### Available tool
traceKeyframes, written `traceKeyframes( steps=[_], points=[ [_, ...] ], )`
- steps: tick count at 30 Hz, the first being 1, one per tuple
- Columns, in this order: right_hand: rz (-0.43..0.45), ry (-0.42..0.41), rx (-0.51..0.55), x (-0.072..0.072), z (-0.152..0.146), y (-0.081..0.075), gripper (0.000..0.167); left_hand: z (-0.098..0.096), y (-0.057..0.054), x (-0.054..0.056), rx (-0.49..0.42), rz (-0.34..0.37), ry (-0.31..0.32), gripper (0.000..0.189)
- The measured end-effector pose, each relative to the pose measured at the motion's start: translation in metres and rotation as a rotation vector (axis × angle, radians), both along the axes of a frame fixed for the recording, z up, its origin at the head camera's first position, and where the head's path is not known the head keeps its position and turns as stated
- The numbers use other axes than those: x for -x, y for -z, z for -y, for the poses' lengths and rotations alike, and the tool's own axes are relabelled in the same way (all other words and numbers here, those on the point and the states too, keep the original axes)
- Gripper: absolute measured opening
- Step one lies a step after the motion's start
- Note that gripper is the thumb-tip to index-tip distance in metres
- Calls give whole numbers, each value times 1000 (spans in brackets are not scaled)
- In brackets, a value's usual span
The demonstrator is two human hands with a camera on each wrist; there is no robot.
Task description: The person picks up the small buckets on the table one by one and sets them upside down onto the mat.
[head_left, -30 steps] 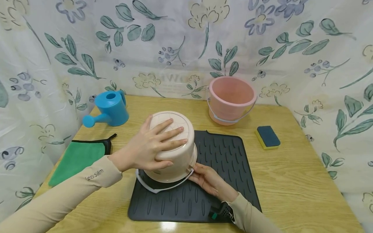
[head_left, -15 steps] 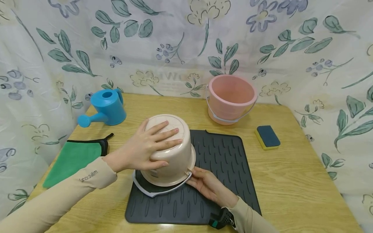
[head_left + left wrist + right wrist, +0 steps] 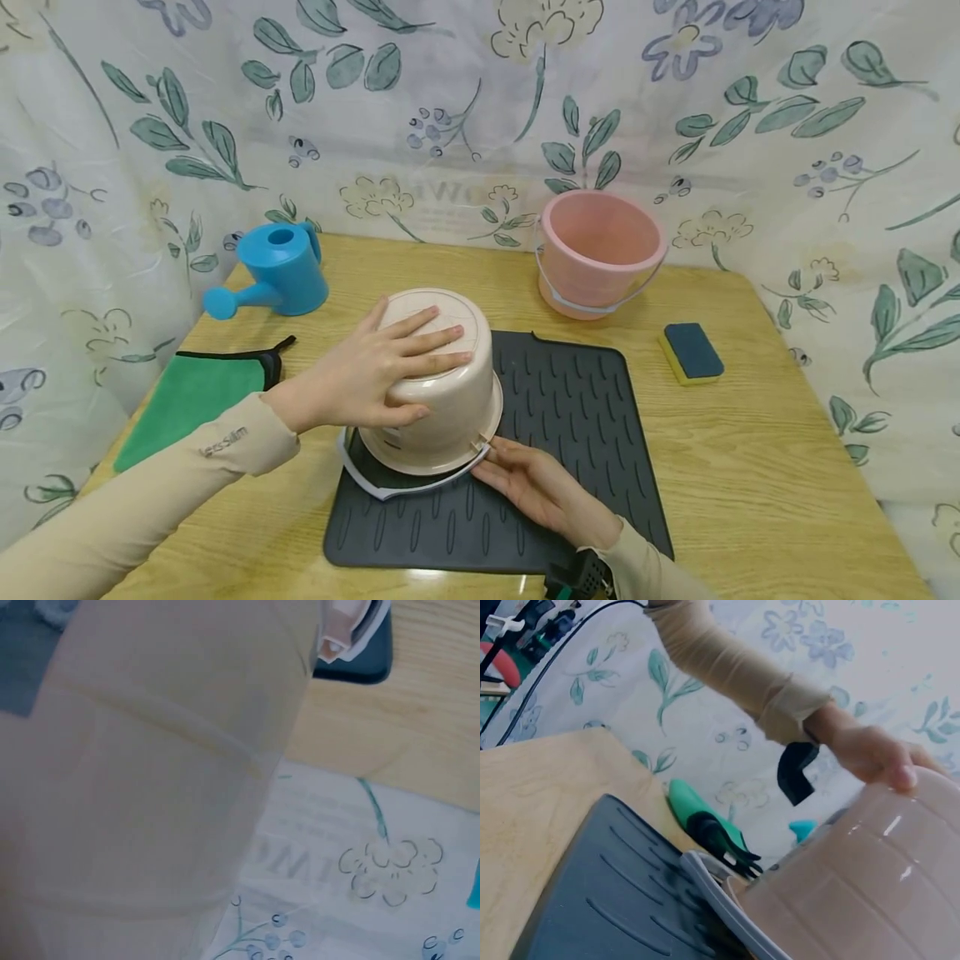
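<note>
A beige bucket (image 3: 442, 421) is tilted bottom up over a dark ridged mat (image 3: 577, 433), its open mouth facing down toward the near side. Across its base lies my left hand (image 3: 390, 362), fingers spread and straight. My right hand (image 3: 540, 487) holds the rim where the grey handle (image 3: 390, 492) joins it, thumb side uppermost. In the right wrist view the bucket's wall (image 3: 855, 877) fills the lower right, with the left hand (image 3: 870, 754) on top. The left wrist view shows mostly beige sleeve (image 3: 150, 787), which hides the left fingers.
A pink bucket (image 3: 581, 287) stands upright behind the mat, and a blue-and-yellow sponge (image 3: 693, 352) lies to its right. On the left are a blue watering can (image 3: 281, 271) and a green cloth (image 3: 198, 400) with black edging. A floral curtain (image 3: 450, 108) hangs behind the table.
The beige bucket has shifted slightly left over the mat. My right hand has moved a little left and nearer along with the rim; the left palm stays on the base.
</note>
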State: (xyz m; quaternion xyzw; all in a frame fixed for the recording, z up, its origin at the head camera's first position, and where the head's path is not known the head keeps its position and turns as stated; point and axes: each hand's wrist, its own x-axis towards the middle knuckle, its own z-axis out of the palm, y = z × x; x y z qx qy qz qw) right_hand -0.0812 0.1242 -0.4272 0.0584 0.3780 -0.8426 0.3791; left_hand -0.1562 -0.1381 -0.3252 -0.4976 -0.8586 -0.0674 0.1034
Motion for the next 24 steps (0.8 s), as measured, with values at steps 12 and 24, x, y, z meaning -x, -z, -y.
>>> traceKeyframes(
  steps=[12,24],
  points=[
    [39,-11,11,-11,-12,-2,54,-1,10,-9,-12,-119,23,65],
    [5,-11,-8,-17,-27,-4,55,-7,12,-16,-8,-95,-25,69]
  ],
)
